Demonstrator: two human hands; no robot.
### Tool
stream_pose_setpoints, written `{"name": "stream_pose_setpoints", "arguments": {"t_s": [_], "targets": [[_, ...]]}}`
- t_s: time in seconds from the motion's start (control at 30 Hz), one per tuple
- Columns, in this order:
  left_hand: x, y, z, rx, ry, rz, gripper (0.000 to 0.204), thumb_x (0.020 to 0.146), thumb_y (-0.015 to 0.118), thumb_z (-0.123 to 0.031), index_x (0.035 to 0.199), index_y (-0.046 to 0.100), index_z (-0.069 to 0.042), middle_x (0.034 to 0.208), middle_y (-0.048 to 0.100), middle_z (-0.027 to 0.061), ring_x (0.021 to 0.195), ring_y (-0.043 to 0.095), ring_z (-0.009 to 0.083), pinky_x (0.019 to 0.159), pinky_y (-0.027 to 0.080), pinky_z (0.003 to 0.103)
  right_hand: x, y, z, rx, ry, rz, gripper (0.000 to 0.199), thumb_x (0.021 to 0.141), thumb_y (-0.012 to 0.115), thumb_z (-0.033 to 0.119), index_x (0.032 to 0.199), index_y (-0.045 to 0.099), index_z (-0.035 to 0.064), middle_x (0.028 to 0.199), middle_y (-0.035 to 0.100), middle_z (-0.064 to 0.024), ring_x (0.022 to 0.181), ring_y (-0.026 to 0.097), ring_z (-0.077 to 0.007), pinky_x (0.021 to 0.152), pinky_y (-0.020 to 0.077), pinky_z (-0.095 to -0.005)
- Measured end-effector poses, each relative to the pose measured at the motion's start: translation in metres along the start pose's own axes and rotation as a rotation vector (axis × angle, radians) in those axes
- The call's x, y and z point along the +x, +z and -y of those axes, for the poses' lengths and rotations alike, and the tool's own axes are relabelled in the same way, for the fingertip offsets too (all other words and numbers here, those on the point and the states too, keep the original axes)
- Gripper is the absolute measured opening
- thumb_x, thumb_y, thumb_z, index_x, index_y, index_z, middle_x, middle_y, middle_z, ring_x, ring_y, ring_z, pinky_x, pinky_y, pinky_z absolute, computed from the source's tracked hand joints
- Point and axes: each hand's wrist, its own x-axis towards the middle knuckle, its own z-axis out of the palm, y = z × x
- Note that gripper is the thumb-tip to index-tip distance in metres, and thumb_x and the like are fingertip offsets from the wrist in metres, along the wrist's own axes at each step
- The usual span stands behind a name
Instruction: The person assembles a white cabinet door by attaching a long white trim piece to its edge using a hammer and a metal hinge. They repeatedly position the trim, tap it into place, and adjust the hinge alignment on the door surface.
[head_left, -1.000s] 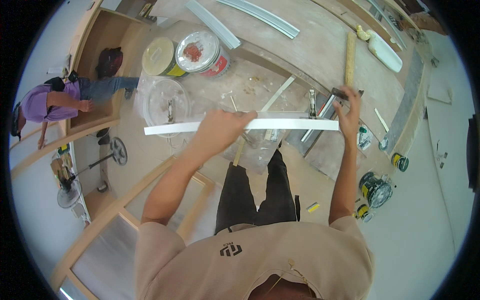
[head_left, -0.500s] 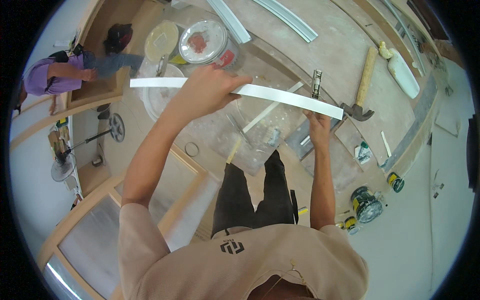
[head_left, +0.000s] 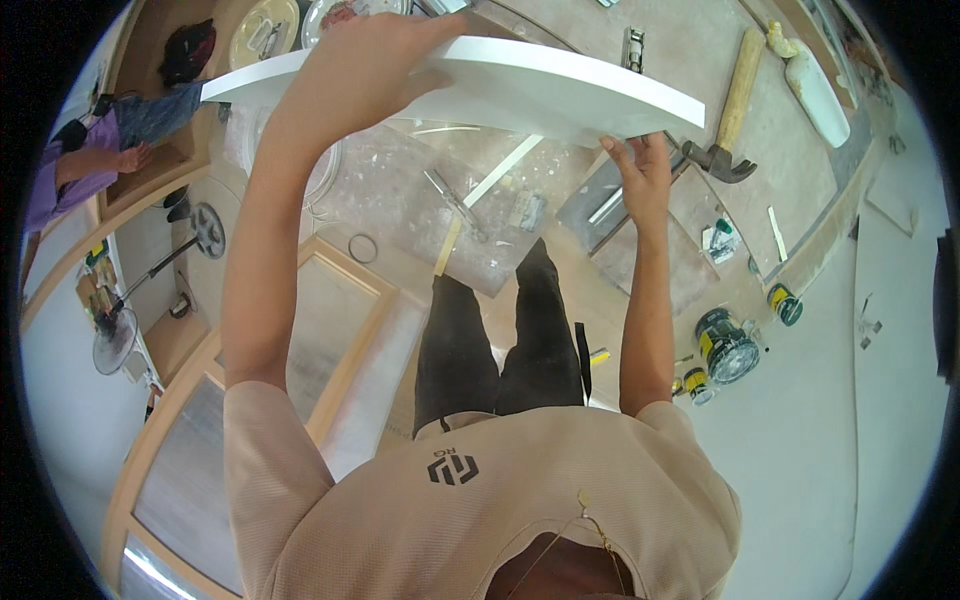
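Both my hands hold a white panel (head_left: 560, 95) raised over the workbench, its narrow edge and one broad face toward me. My left hand (head_left: 365, 75) grips it left of the middle, thumb stretched along the edge. Near its right end, the thumb and fingers of my right hand (head_left: 645, 175) close on the panel's near side; fingers behind it are partly hidden. A metal hinge (head_left: 633, 50) shows just past the panel's far edge; I cannot tell if it is fixed to it. Right of the panel lies a claw hammer (head_left: 738, 95) with a wooden handle.
A white bottle (head_left: 815, 95) with a foam-crusted nozzle lies beyond the hammer. Lidded buckets (head_left: 262, 35) stand at the far left. Paint cans (head_left: 727, 345) sit at right. Framed panels (head_left: 200, 450) and a fan (head_left: 115, 340) are at left, near another person in purple (head_left: 85, 170).
Both hands have lifted the panel and tilted it, so its broad face shows where mostly the edge did before. The view has shifted, and the buckets now sit higher in it.
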Motion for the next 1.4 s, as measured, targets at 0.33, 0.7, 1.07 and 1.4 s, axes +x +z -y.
{"name": "stream_pose_setpoints", "arguments": {"t_s": [0.33,0.7,1.07,1.4], "targets": [[0.019,0.000,0.018,-0.067,0.020,-0.028,0.042,0.086,0.078,-0.023,0.124,0.066,-0.011,0.110,0.073,0.0160,0.099,0.070,0.0371,0.090,0.054,0.046,0.007,0.006,0.005,-0.097,0.041,-0.058,0.042,0.093,0.072,0.009,0.131,0.058,-0.0023,0.123,0.067,-0.0151,0.114,0.065,-0.0232,0.101,0.0496,-0.0382],[0.021,-0.016,0.007,-0.290,-0.051,-0.011,0.051,0.084,0.081,-0.021,0.131,0.064,-0.013,0.124,0.071,0.0122,0.113,0.068,0.0336,0.098,0.053,0.044,-0.042,0.031,0.000,-0.114,0.025,-0.541,0.037,0.093,0.074,0.014,0.124,0.061,-0.0008,0.111,0.068,-0.0157,0.098,0.068,-0.0235,0.089,0.0544,-0.0351],[-0.080,0.057,-0.049,-0.523,0.030,-0.454,0.027,0.093,0.071,-0.007,0.118,0.062,-0.001,0.118,0.062,0.0143,0.106,0.060,0.0242,0.094,0.048,0.035,-0.180,0.205,-0.060,-0.614,0.091,0.019,0.036,0.091,0.065,0.015,0.124,0.061,0.0008,0.126,0.058,-0.0174,0.115,0.054,-0.0350,0.096,0.0472,-0.0450],[-0.136,0.110,-0.095,-1.066,-0.546,-0.144,0.029,0.102,0.063,-0.012,0.127,0.054,-0.001,0.110,0.054,0.0059,0.099,0.053,0.0130,0.080,0.049,0.027,-0.171,0.236,-0.095,-0.810,0.238,0.019,0.028,0.091,0.055,0.009,0.117,0.062,0.0007,0.110,0.060,-0.0177,0.104,0.059,-0.0346,0.089,0.0478,-0.0483]]}}
